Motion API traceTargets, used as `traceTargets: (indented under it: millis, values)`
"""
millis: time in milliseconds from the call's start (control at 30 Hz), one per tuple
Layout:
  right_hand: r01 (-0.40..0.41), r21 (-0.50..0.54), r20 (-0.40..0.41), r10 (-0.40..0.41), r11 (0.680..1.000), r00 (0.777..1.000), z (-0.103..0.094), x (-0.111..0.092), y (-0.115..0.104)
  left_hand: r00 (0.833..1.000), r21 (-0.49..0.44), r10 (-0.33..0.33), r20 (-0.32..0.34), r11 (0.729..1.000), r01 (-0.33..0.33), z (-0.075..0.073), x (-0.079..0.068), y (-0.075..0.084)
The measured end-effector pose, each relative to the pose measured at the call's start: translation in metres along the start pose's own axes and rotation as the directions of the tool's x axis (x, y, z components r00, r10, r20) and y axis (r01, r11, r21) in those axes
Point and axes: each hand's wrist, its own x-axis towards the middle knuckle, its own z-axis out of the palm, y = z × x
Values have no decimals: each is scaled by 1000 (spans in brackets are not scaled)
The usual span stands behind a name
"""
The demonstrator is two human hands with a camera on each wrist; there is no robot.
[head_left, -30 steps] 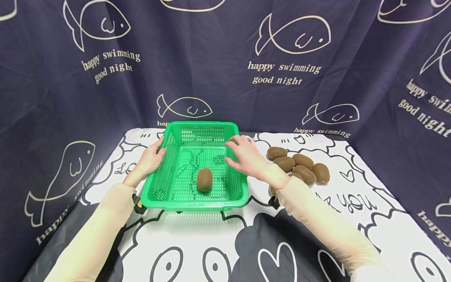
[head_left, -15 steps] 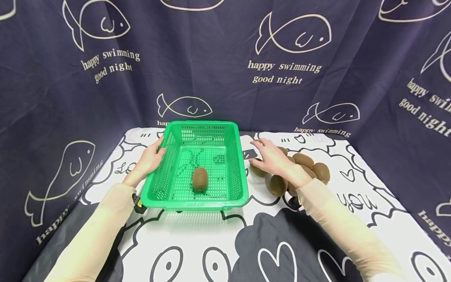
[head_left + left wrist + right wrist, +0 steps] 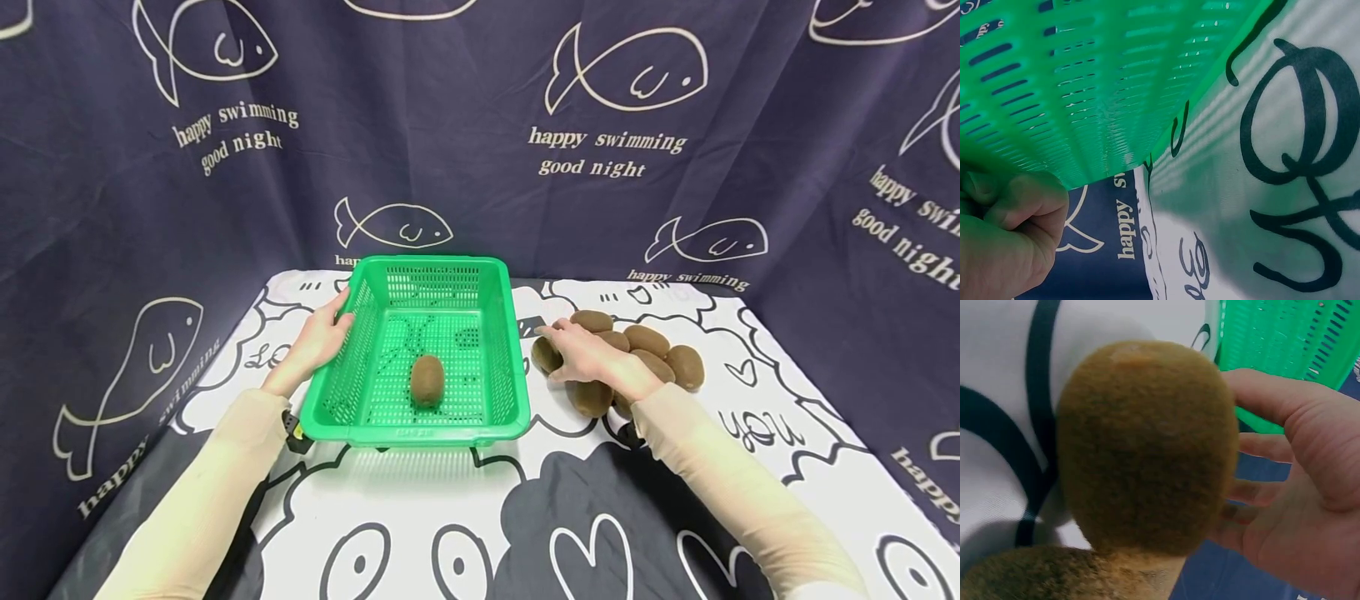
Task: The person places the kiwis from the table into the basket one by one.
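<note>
My left hand [image 3: 318,337] grips the left rim of a green plastic basket [image 3: 427,434]; in the left wrist view its fingers are curled at the basket wall [image 3: 1104,94]. One brown kiwi [image 3: 427,382] lies inside on the basket floor. To the right, my right hand [image 3: 588,354] is down at the loose kiwis, its thumb and fingers curled round the leftmost kiwi [image 3: 546,356]. Another kiwi [image 3: 1147,450] fills the middle of the right wrist view and hides the space between thumb and fingers of the right hand [image 3: 1297,469].
Several more kiwis [image 3: 685,367] lie clustered under and beyond the right forearm. A patterned black-and-white cloth [image 3: 420,517] covers the table. Behind it hangs a dark blue curtain [image 3: 480,142] with fish drawings.
My right hand has moved from over the basket's right side to the kiwis and lowered around the leftmost one. The kiwi in the basket shifted slightly left. My left hand stayed put.
</note>
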Motion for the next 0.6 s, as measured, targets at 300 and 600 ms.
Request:
traceTargets:
  millis: [300,600]
  values:
    - [19,24,42,-20,1000,999,9,0,5,1000,3,-3,2,1000,3,-1,1,0]
    - [55,23,37,-55,998,998,14,3,7,1000,2,-11,7,1000,11,0,0,0]
